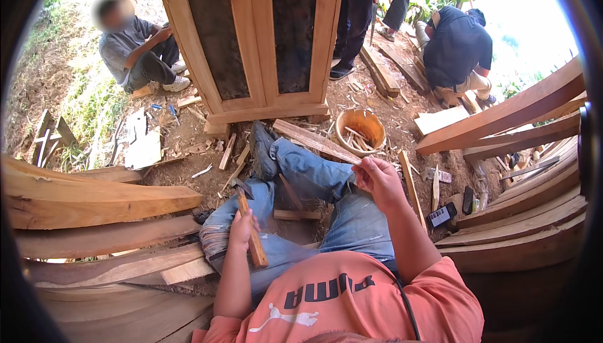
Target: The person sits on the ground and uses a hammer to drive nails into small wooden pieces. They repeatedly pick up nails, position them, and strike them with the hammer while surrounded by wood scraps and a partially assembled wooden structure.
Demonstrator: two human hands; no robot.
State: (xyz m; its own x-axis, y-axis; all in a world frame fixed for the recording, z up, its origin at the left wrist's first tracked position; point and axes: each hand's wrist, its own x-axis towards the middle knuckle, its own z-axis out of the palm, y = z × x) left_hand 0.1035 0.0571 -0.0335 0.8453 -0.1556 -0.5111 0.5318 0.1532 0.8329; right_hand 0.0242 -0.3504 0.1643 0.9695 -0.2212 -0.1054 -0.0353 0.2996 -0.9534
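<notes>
Left hand (241, 230) grips a hammer (255, 248); right hand (375, 178) pinches a wooden strip (316, 141).

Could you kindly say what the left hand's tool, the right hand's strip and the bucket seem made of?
Tool: brown wooden handle, apparently smooth, showing streaky grain; the dark head is probably metal.
Strip: bare, unpainted wood, judging by its pale, streaked face.
Bucket: possibly plastic, given its thin, yellowish, stained wall.

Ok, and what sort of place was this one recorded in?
Probably an open-air woodworking site: a cabinet-like wooden piece stands ahead, wood scraps litter the dirt, and the left hand grips a wooden-handled tool.
</notes>
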